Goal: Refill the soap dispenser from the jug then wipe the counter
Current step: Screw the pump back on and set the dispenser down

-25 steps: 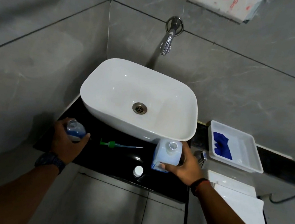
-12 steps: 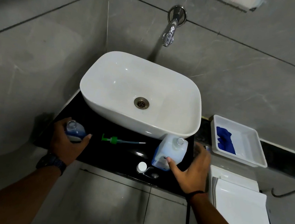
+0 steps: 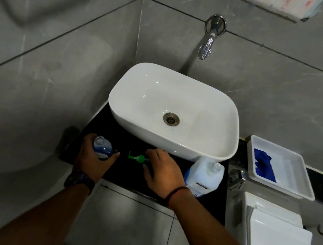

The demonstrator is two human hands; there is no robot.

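Observation:
My left hand grips the open soap dispenser bottle, which holds blue liquid and stands on the black counter at the front left. The green pump head lies on the counter in front of the sink. My right hand rests over its tube, fingers curled on it. The white jug stands uncapped at the counter's right, just right of that hand. The jug's cap is hidden.
A white basin fills the back of the counter under a chrome wall tap. To the right a white tray holds a blue cloth. A white toilet cistern lies front right.
My right hand let go of the jug and moved left onto the pump's tube. The left hand kept hold of the dispenser bottle. The view shifted to the left.

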